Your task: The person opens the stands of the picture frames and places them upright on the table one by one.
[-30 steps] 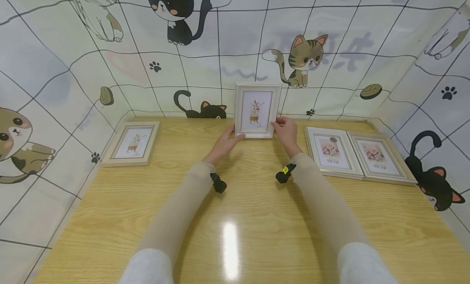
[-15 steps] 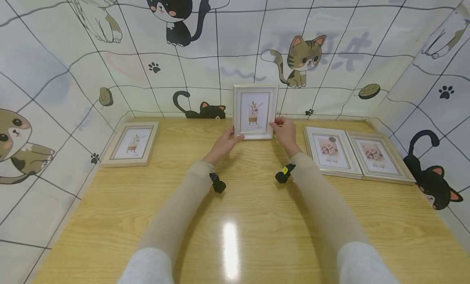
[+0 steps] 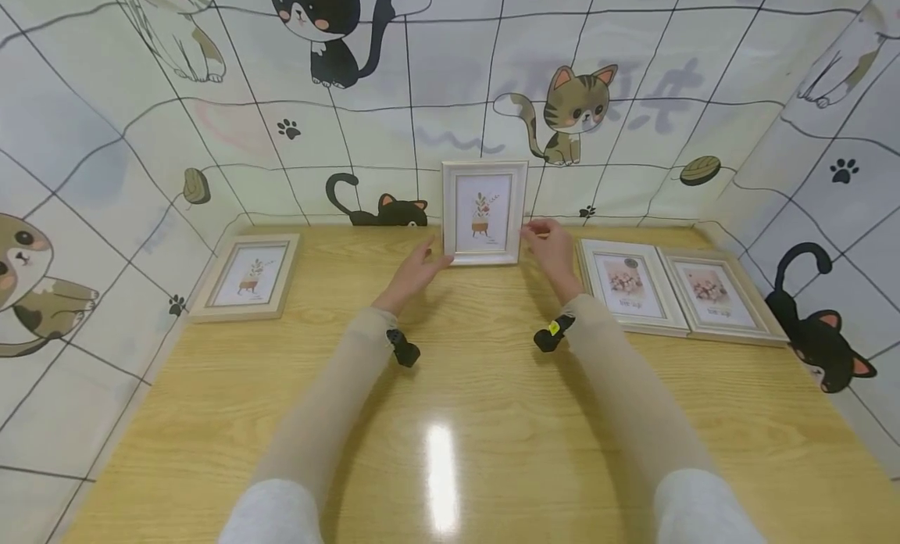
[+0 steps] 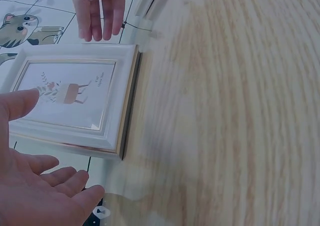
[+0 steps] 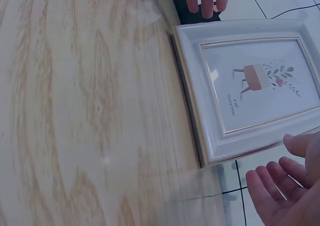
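Observation:
A white picture frame (image 3: 485, 258) with a potted-plant print stands upright at the back of the table, against or close to the wall. On its left side is my left hand (image 3: 415, 274), fingers extended; in the left wrist view that hand (image 4: 45, 186) is spread beside the frame (image 4: 117, 85), thumb in front of it. My right hand (image 3: 553, 252) is at the frame's right edge. In the right wrist view the right hand (image 5: 287, 186) has loose fingers and its thumb near the frame's (image 5: 210, 136) edge. Neither hand grips it.
A beige frame (image 3: 288, 277) with a similar plant print lies at the left. Two frames with pink flower prints, one white (image 3: 675, 319) and one beige (image 3: 762, 331), lie side by side at the right. Cat-patterned walls (image 3: 436, 75) surround the wooden table (image 3: 450, 388).
Both hands have let go of the white picture frame and moved slightly outward from its sides. The frame stays upright in its place. The head view has shifted a little.

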Demonstrator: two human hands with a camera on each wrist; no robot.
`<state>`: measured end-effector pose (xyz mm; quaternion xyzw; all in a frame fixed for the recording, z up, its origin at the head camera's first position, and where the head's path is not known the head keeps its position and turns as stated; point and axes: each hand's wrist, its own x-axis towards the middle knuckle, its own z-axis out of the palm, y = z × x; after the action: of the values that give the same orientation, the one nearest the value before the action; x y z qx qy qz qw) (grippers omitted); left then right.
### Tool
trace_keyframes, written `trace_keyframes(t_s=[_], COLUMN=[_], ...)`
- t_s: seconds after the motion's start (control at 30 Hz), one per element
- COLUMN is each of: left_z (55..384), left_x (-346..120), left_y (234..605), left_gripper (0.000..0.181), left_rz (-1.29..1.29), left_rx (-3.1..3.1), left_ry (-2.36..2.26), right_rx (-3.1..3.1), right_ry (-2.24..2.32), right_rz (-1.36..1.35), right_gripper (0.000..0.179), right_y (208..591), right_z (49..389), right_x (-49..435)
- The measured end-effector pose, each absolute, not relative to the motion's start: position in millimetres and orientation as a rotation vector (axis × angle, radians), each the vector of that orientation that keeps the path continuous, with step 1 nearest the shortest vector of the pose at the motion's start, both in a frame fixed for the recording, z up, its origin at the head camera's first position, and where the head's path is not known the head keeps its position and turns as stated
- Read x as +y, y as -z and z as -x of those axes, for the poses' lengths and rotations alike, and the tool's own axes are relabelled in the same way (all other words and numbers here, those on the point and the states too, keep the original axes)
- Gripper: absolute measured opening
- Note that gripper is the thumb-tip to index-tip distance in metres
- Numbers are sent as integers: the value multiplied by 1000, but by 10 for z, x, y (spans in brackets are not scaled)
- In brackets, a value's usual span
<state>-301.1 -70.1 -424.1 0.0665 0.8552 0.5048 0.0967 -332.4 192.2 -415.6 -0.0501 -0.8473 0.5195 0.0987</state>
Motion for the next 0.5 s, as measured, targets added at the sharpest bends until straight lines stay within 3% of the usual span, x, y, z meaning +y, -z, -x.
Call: trace_keyframes(t_s=[0.5], left_z=[2968], left_x=[-1049], left_y=[4110], left_gripper=[74], left_rz=[-209], left_rx=[2578], left_ry=[-1477], right_rx=[-2416], right_ry=[-1569], right_rz=[42], right_gripper=[28], right_y=[3970], right_z=[3180], right_x=[1813])
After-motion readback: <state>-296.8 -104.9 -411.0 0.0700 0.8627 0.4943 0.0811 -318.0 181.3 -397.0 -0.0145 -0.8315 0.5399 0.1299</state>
